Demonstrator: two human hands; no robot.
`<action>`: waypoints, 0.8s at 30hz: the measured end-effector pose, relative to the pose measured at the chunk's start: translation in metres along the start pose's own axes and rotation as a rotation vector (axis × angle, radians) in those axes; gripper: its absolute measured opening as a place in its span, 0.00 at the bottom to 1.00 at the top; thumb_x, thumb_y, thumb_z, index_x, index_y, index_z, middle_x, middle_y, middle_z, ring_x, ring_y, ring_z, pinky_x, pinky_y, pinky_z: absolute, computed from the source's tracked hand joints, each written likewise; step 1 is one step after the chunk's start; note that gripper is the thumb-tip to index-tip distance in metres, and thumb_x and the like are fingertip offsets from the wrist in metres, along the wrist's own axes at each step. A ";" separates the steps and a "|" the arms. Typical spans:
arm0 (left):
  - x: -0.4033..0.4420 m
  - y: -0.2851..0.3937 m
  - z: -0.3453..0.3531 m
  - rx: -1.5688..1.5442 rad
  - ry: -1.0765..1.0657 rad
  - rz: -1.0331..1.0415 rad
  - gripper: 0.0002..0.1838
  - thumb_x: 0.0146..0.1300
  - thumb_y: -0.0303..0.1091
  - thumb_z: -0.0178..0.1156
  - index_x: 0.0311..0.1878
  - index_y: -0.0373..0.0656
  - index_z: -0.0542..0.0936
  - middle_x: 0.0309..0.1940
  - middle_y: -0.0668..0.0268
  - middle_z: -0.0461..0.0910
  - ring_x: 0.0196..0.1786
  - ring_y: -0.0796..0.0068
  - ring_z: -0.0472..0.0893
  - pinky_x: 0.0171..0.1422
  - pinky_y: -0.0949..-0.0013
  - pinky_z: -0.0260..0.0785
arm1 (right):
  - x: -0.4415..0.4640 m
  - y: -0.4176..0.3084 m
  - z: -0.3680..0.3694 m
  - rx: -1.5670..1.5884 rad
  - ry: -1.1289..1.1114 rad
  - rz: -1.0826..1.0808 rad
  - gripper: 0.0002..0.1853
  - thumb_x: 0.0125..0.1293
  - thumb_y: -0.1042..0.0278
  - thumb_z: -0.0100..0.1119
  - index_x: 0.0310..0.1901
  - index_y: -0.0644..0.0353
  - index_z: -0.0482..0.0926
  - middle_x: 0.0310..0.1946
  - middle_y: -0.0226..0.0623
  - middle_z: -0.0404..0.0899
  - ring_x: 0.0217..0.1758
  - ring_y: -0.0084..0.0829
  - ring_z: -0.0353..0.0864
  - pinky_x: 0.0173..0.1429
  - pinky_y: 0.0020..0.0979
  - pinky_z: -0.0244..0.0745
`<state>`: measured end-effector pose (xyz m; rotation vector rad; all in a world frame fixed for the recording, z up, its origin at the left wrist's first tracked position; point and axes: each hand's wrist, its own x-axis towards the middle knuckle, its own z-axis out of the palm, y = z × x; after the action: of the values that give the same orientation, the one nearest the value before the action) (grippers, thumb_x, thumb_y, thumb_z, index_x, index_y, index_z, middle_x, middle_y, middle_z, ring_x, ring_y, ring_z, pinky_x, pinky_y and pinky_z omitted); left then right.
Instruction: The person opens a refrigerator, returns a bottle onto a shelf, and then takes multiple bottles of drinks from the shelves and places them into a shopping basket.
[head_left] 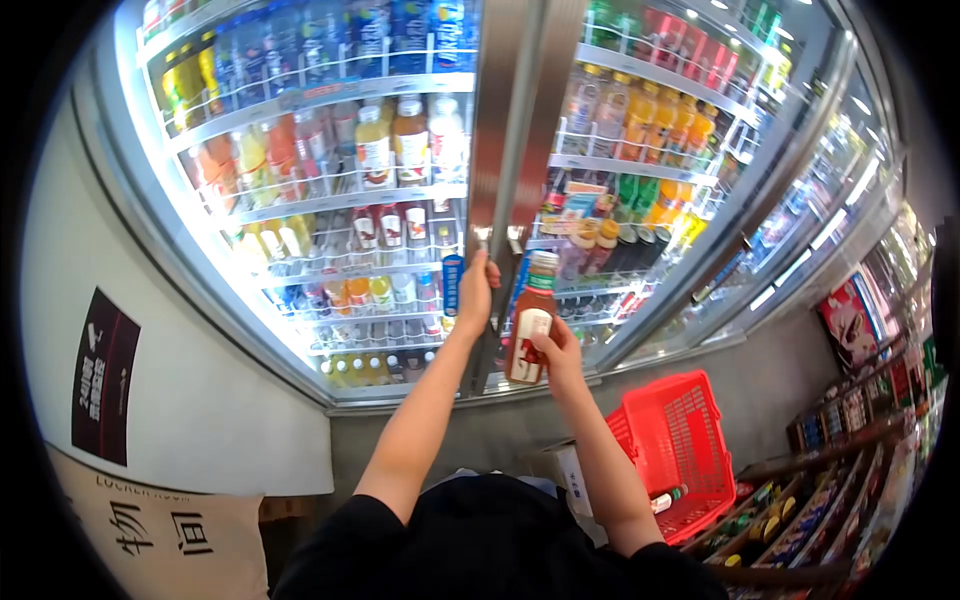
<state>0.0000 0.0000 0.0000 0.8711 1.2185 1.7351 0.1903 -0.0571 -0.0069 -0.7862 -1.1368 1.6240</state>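
My right hand (pixel 558 352) grips a bottle of reddish-brown drink (pixel 535 310) with a white label and a green band below its cap. It holds the bottle upright, tilted slightly, before the frame between two glass doors. My left hand (pixel 478 292) is closed around the door handle (pixel 483 242) of the lit drinks cooler; part of its grip is hidden. Behind both hands, shelves (pixel 350 195) carry rows of bottled drinks.
A red shopping basket (pixel 705 400) stands on the floor at the right, with one bottle (pixel 668 499) lying in it. Slanted snack racks (pixel 790 520) line the lower right. A white panel (pixel 190 380) borders the cooler at left. Beside my body is a cardboard box (pixel 550 462).
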 end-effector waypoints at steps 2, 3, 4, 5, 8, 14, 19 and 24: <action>-0.013 -0.022 0.013 -0.056 0.025 -0.007 0.27 0.76 0.53 0.44 0.28 0.42 0.75 0.25 0.69 0.73 0.31 0.77 0.72 0.40 0.72 0.65 | -0.023 -0.012 -0.017 -0.017 0.007 0.028 0.24 0.63 0.73 0.62 0.61 0.66 0.71 0.51 0.36 0.81 0.53 0.25 0.80 0.60 0.30 0.72; 0.017 -0.018 0.034 -0.160 0.009 0.052 0.27 0.76 0.53 0.44 0.27 0.42 0.74 0.24 0.69 0.72 0.30 0.78 0.71 0.40 0.72 0.64 | 0.008 -0.032 -0.027 -0.093 -0.024 0.004 0.24 0.63 0.74 0.61 0.61 0.66 0.71 0.52 0.35 0.81 0.53 0.25 0.79 0.59 0.29 0.72; 0.014 -0.010 0.008 -0.158 0.017 0.043 0.27 0.75 0.53 0.45 0.26 0.42 0.74 0.23 0.69 0.73 0.30 0.78 0.71 0.39 0.72 0.64 | 0.001 -0.012 -0.006 -0.042 -0.015 0.013 0.24 0.64 0.74 0.61 0.61 0.66 0.71 0.52 0.35 0.80 0.54 0.24 0.79 0.59 0.29 0.72; 0.012 -0.004 -0.002 -0.142 0.026 0.039 0.27 0.75 0.53 0.45 0.26 0.42 0.74 0.23 0.69 0.73 0.30 0.78 0.71 0.39 0.72 0.64 | -0.005 -0.005 0.001 -0.028 -0.005 0.016 0.24 0.64 0.75 0.61 0.61 0.66 0.71 0.52 0.35 0.80 0.54 0.24 0.79 0.59 0.29 0.72; 0.008 0.004 -0.016 0.069 0.028 0.101 0.27 0.73 0.53 0.48 0.25 0.40 0.75 0.21 0.70 0.73 0.26 0.79 0.72 0.33 0.70 0.65 | -0.022 0.009 0.005 -0.018 0.008 0.046 0.25 0.63 0.74 0.61 0.62 0.65 0.71 0.53 0.36 0.80 0.55 0.26 0.78 0.60 0.29 0.72; 0.016 -0.013 -0.007 0.713 0.209 0.351 0.15 0.71 0.38 0.44 0.42 0.41 0.79 0.29 0.52 0.83 0.34 0.48 0.83 0.39 0.49 0.70 | -0.072 -0.014 0.002 -0.030 -0.068 -0.023 0.20 0.65 0.75 0.57 0.59 0.66 0.72 0.49 0.35 0.81 0.49 0.25 0.82 0.54 0.27 0.77; -0.018 -0.001 -0.002 0.741 0.256 0.294 0.17 0.73 0.39 0.43 0.41 0.36 0.77 0.28 0.50 0.82 0.35 0.47 0.83 0.40 0.47 0.70 | -0.084 -0.038 0.005 -0.037 -0.076 -0.059 0.20 0.64 0.74 0.60 0.58 0.65 0.72 0.48 0.33 0.81 0.47 0.22 0.81 0.52 0.24 0.75; -0.089 0.004 -0.002 0.407 0.258 0.224 0.23 0.74 0.42 0.41 0.29 0.34 0.73 0.19 0.52 0.76 0.26 0.51 0.77 0.34 0.50 0.62 | -0.085 -0.044 -0.006 -0.016 -0.136 -0.035 0.25 0.63 0.74 0.62 0.62 0.67 0.69 0.55 0.38 0.78 0.58 0.27 0.77 0.63 0.29 0.70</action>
<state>0.0345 -0.0818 -0.0040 1.0764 1.7436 1.8489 0.2381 -0.1319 0.0303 -0.6710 -1.2541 1.6611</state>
